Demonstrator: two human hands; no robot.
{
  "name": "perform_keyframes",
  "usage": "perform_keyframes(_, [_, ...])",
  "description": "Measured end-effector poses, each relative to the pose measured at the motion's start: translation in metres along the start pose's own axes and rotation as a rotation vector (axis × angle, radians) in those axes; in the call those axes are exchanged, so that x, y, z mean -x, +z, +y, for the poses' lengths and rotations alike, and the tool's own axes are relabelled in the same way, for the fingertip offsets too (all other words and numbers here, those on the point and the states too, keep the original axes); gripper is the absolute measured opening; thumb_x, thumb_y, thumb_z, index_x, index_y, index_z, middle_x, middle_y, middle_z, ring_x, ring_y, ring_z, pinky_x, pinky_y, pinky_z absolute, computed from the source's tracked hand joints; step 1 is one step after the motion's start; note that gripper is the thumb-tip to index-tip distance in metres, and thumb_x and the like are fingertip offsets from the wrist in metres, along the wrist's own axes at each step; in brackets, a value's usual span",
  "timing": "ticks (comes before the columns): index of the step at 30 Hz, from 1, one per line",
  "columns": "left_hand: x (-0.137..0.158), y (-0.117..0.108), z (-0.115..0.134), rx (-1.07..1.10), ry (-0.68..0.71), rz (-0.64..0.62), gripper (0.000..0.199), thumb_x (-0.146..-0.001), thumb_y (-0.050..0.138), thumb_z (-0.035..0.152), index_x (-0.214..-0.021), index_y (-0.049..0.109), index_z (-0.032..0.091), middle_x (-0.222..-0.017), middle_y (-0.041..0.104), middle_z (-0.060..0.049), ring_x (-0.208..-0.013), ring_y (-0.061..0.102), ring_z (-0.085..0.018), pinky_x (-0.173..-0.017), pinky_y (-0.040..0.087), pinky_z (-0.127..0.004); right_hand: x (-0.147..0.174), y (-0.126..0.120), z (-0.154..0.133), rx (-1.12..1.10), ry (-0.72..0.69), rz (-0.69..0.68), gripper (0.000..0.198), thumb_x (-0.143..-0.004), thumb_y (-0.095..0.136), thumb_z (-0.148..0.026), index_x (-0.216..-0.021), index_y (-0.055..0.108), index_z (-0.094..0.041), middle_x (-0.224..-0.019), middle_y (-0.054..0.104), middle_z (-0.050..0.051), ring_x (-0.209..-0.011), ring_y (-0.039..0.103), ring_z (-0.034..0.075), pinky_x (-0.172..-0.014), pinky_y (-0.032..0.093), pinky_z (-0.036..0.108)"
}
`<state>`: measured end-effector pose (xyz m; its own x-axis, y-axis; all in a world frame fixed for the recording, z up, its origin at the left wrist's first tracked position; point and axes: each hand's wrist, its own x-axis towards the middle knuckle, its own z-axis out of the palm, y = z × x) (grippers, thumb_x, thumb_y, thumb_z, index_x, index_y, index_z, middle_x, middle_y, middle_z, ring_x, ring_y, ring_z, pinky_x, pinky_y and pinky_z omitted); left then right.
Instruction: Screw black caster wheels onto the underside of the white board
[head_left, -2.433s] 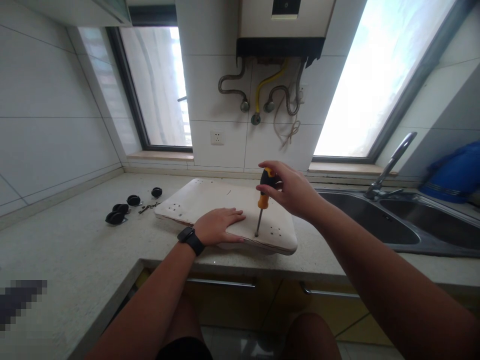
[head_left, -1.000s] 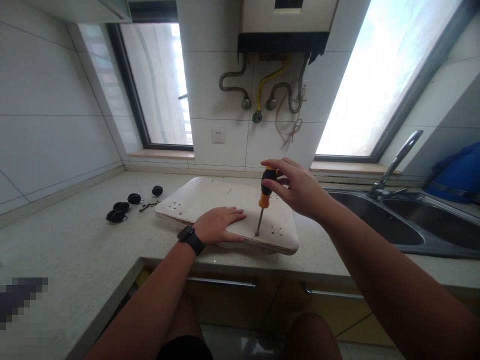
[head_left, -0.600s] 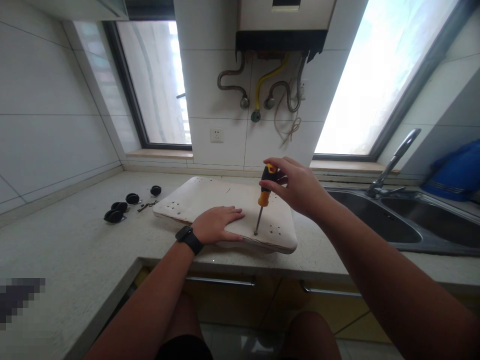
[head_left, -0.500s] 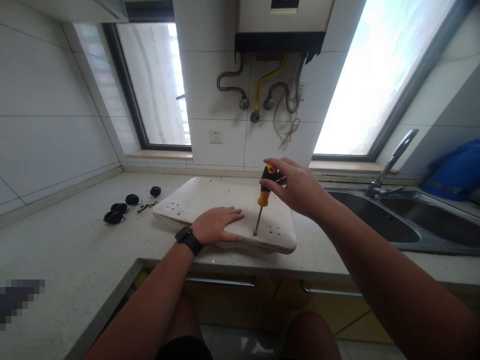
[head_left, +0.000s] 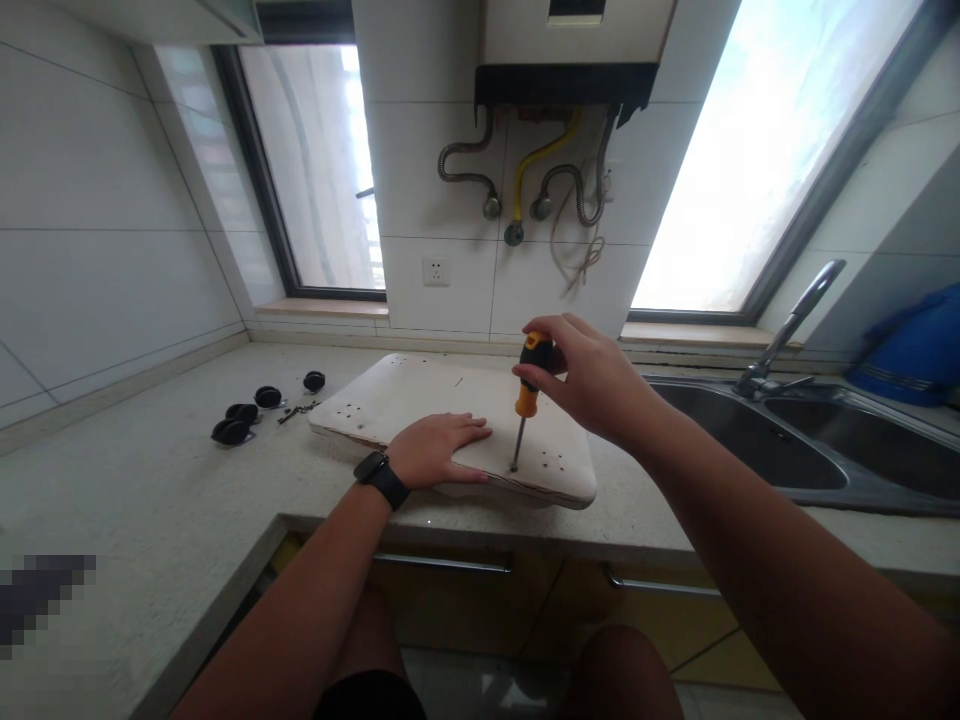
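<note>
A white board (head_left: 420, 390) with rounded corners and groups of small holes lies on the countertop. My left hand (head_left: 439, 450) rests flat on its near edge, fingers spread, a black watch (head_left: 381, 478) on the wrist. In my right hand (head_left: 577, 360) is a screwdriver (head_left: 527, 402) with a yellow and black handle, gripped near the top. It stands nearly upright, its tip on a screw (head_left: 514, 468) near the board's front edge, right of my left hand.
Several black caster wheels (head_left: 268, 397) lie on the counter (head_left: 187, 490) left of the board, beside a small pile of screws (head_left: 298, 411). A double steel sink (head_left: 750, 440) with a faucet (head_left: 787, 325) is at the right. A water heater (head_left: 574, 50) hangs above on the wall.
My right hand and the screwdriver handle have turned slightly, with the tip still on the same screw. My left hand stays on the board. The view has shifted a little.
</note>
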<state>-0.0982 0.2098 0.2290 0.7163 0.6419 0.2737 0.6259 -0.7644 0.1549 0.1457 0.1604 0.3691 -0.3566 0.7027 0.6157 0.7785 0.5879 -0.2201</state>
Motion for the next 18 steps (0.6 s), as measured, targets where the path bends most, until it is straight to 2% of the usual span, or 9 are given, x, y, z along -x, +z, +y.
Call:
perform_keyframes(2, [0.000, 0.000, 0.000, -0.002, -0.002, 0.004, 0.084, -0.088, 0.054, 0.080, -0.152, 0.051, 0.025, -0.158, 0.051, -0.008, -0.145, 0.047, -0.030, -0.120, 0.034, -0.044, -0.002, -0.005, -0.003, 0.031, -0.001, -0.032, 0.041, -0.091, 0.066, -0.043, -0.124, 0.060, -0.020, -0.121, 0.067, 0.014, -0.104, 0.067, 0.031, -0.090, 0.058, 0.053])
perform_keyframes(4, [0.000, 0.000, 0.000, -0.001, -0.003, 0.006, 0.084, -0.087, 0.054, 0.080, -0.152, 0.051, 0.025, -0.158, 0.051, -0.008, -0.145, 0.047, -0.030, -0.121, 0.034, -0.043, -0.004, -0.012, -0.003, -0.021, -0.001, -0.124, 0.037, -0.094, 0.061, -0.041, -0.125, 0.057, -0.020, -0.122, 0.067, 0.014, -0.108, 0.067, 0.030, -0.094, 0.056, 0.053])
perform_keyframes(8, [0.000, 0.000, 0.000, -0.004, 0.000, 0.004, 0.083, -0.087, 0.054, 0.080, -0.150, 0.053, 0.026, -0.158, 0.050, -0.007, -0.145, 0.047, -0.030, -0.121, 0.034, -0.043, -0.008, -0.023, 0.005, -0.275, -0.038, -0.360, 0.039, -0.097, 0.055, -0.034, -0.134, 0.048, -0.024, -0.127, 0.068, 0.013, -0.120, 0.065, 0.028, -0.098, 0.056, 0.048])
perform_keyframes(10, [0.000, 0.000, 0.000, -0.001, -0.002, 0.002, 0.082, -0.087, 0.053, 0.080, -0.150, 0.053, 0.027, -0.158, 0.050, -0.007, -0.145, 0.047, -0.030, -0.120, 0.034, -0.043, -0.009, -0.024, 0.010, -0.378, -0.097, -0.421, 0.043, -0.097, 0.055, -0.033, -0.138, 0.046, -0.026, -0.135, 0.064, 0.012, -0.123, 0.064, 0.026, -0.099, 0.057, 0.045])
perform_keyframes(13, [0.000, -0.001, 0.000, 0.007, -0.005, 0.005, 0.082, -0.087, 0.054, 0.080, -0.151, 0.052, 0.028, -0.158, 0.050, -0.006, -0.145, 0.047, -0.029, -0.120, 0.034, -0.043, -0.010, -0.017, 0.013, -0.326, -0.114, -0.352, 0.045, -0.096, 0.057, -0.037, -0.139, 0.047, -0.027, -0.136, 0.063, 0.011, -0.119, 0.065, 0.026, -0.099, 0.056, 0.046])
perform_keyframes(16, [0.000, -0.001, 0.000, 0.009, -0.001, 0.005, 0.083, -0.087, 0.053, 0.080, -0.151, 0.051, 0.028, -0.158, 0.051, -0.006, -0.145, 0.048, -0.030, -0.121, 0.034, -0.042, -0.012, -0.007, 0.012, -0.112, -0.019, -0.191, 0.046, -0.093, 0.061, -0.044, -0.134, 0.054, -0.024, -0.127, 0.068, 0.013, -0.111, 0.066, 0.031, -0.095, 0.056, 0.052])
perform_keyframes(18, [-0.001, -0.001, 0.000, 0.011, 0.004, 0.003, 0.083, -0.087, 0.053, 0.081, -0.151, 0.051, 0.028, -0.158, 0.051, -0.006, -0.145, 0.047, -0.030, -0.121, 0.033, -0.042, -0.012, -0.005, 0.011, -0.022, 0.013, -0.145, 0.047, -0.091, 0.063, -0.046, -0.131, 0.057, -0.022, -0.124, 0.069, 0.015, -0.111, 0.066, 0.033, -0.095, 0.055, 0.054])
